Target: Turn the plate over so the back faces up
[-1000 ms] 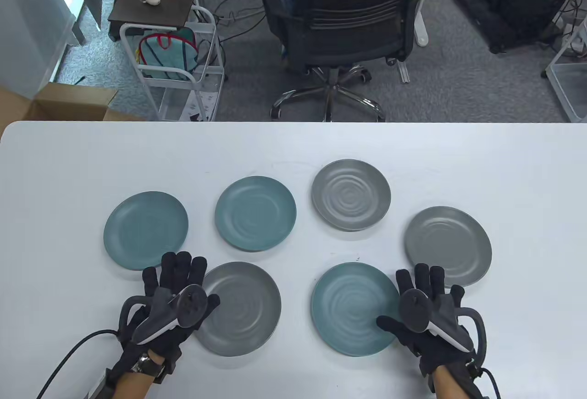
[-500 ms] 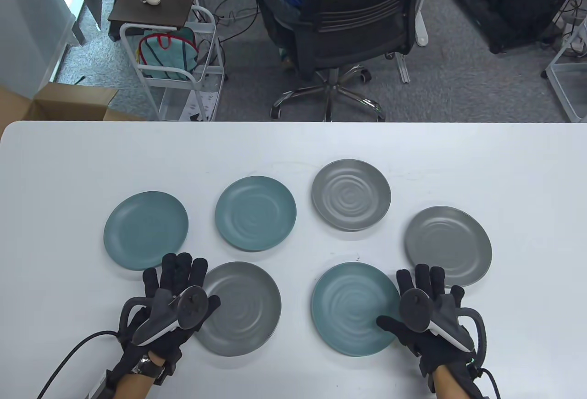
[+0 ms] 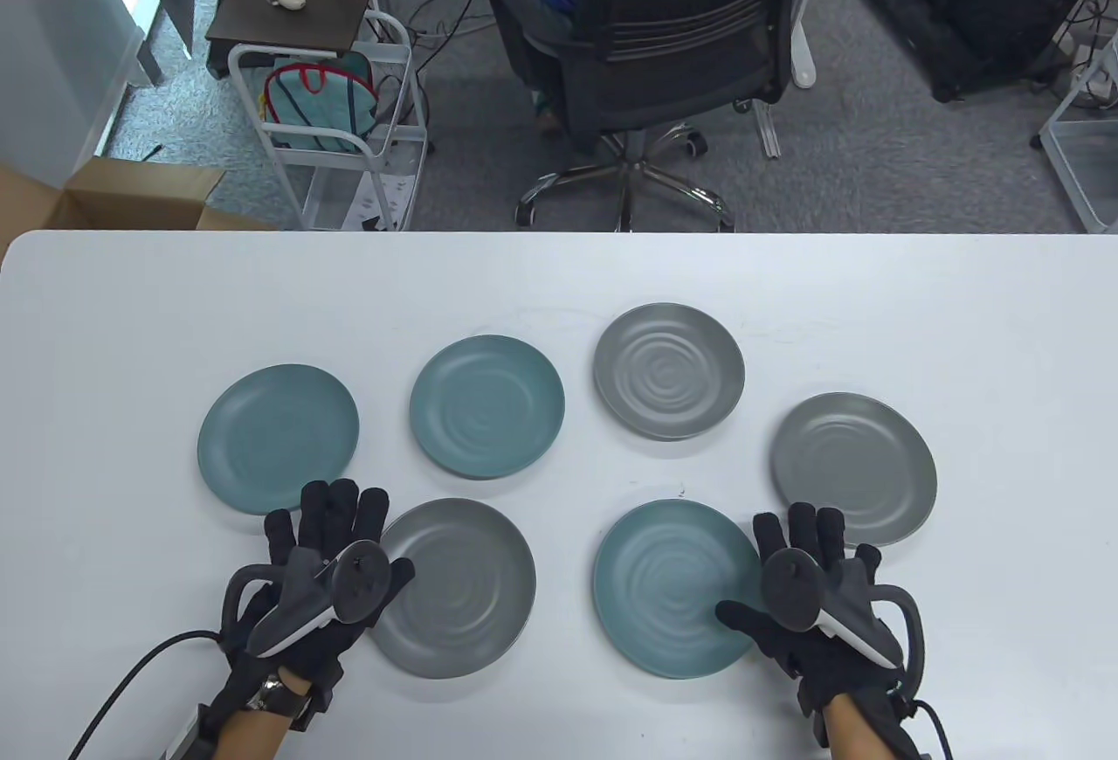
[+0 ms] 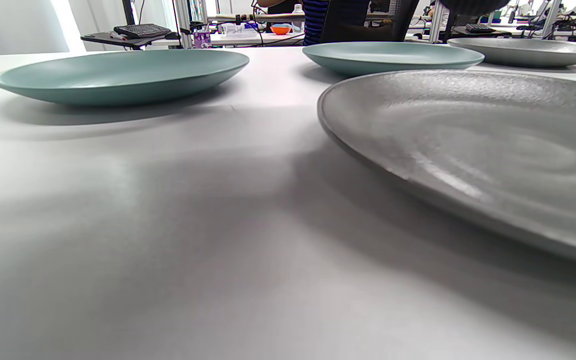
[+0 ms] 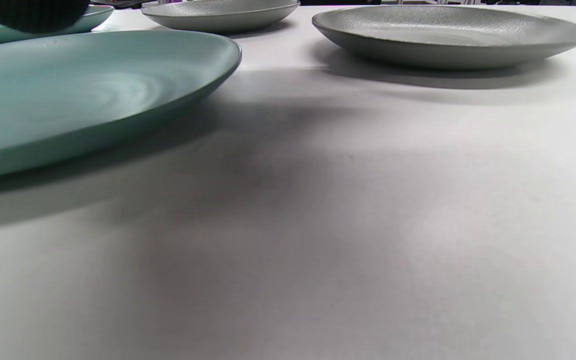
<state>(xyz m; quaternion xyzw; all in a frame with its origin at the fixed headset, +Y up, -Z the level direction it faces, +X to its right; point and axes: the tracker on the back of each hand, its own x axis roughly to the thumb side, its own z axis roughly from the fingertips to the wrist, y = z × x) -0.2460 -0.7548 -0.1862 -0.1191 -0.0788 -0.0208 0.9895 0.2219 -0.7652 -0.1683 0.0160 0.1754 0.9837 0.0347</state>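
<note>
Left hand [image 3: 319, 572]: fingers spread, flat beside near grey plate [image 3: 454, 590].
Right hand [image 3: 808, 590]: spread, thumb over near teal plate [image 3: 677, 590] on desk [image 3: 559, 288].
Advice: hook fingertips under rim, lift, roll over.

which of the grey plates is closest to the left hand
The near grey plate, right beside the left hand, whose thumb overlaps its left rim. The other two grey plates lie farther back and to the right.

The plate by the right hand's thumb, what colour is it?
Teal plate, with faint ripple rings in its face; the table view shows it best.
</note>
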